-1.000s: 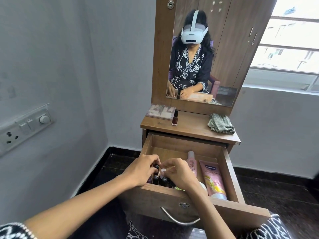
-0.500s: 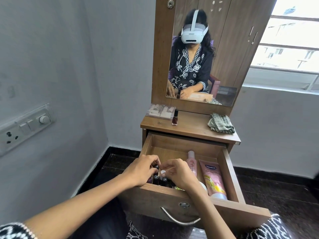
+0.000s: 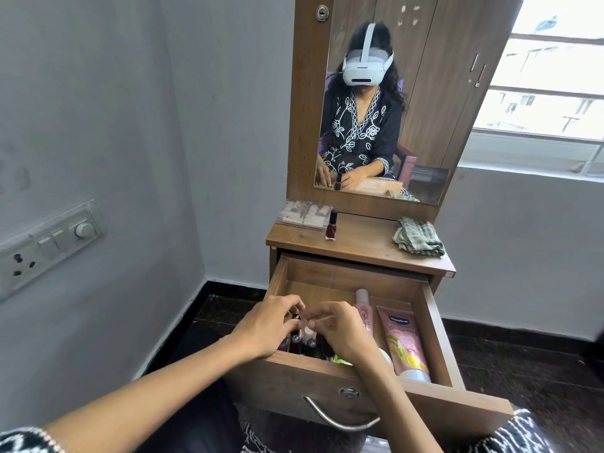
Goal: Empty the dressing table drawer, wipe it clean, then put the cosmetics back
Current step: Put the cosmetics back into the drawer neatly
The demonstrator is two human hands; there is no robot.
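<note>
small wooden dressing table in corner of grey room; window at right; mirror above top; dark floor; drawer pulled open; left hand curled, pinching small dark bottle among little bottles; right hand curled beside them, grip unclear; pink tube in drawer's right side; nail polish and green cloth on top

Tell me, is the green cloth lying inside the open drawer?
No, the green cloth lies on the tabletop, at its right end, above the open drawer.
</note>
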